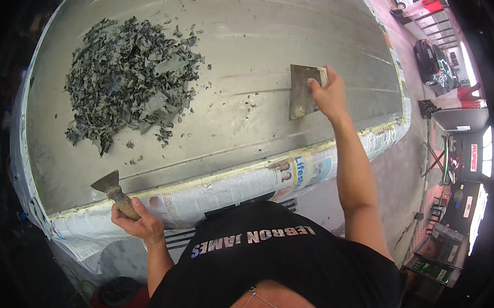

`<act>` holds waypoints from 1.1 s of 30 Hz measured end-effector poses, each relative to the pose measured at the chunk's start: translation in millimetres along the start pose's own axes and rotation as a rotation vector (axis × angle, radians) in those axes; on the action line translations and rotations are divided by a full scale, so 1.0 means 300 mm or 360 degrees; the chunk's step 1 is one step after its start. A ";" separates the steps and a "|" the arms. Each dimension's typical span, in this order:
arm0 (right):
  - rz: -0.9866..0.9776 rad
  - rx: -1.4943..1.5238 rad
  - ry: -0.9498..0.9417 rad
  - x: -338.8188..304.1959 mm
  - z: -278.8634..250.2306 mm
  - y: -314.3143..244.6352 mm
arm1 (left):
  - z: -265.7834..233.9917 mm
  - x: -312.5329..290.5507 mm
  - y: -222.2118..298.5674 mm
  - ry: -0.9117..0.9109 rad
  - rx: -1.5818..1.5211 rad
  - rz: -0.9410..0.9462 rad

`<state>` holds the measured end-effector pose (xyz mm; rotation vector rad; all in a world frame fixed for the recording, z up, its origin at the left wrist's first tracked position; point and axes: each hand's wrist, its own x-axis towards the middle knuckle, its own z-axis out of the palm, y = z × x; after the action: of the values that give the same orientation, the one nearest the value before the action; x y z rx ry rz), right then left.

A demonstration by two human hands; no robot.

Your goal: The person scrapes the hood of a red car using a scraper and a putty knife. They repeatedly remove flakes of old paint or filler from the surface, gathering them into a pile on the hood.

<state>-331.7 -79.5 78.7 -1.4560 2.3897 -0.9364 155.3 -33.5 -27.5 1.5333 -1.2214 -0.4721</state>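
Note:
My left hand (142,224) is closed round the handle of a putty knife (109,184), its flared blade pointing up and left above the near left edge of a ribbed grey-green panel, which looks like a vehicle roof (237,44). My right hand (332,97) grips a wide, flat rectangular scraper blade (304,89) by its right side, thumb on its face. That blade is over the right part of the panel; whether it touches the surface I cannot tell. A large heap of grey and black paint flakes (131,83) lies on the panel's left half, with loose crumbs scattered right of it.
Taped newspaper (244,194) covers the panel's near edge, against which my body stands. To the right runs a concrete floor (392,164), with a dark car (434,61), a folding stand (437,156) and workshop shelving farther off. Something round and black (118,291) sits at lower left.

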 end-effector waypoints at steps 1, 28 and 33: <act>0.0051 -0.0076 -0.0027 0.004 -0.004 -0.021 | 0.002 0.002 0.007 -0.0004 0.0005 -0.0019; 0.0844 0.1129 0.0552 -0.153 -0.298 0.468 | 0.012 0.009 0.027 0.0017 0.0038 0.0083; 0.0888 0.0915 0.0744 -0.215 -0.357 0.666 | 0.020 0.018 0.044 0.0013 0.0000 0.0031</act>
<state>-495.5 83.5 32.0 -0.3638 2.2940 -1.7231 146.8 -39.9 -16.3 1.5206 -1.2294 -0.4526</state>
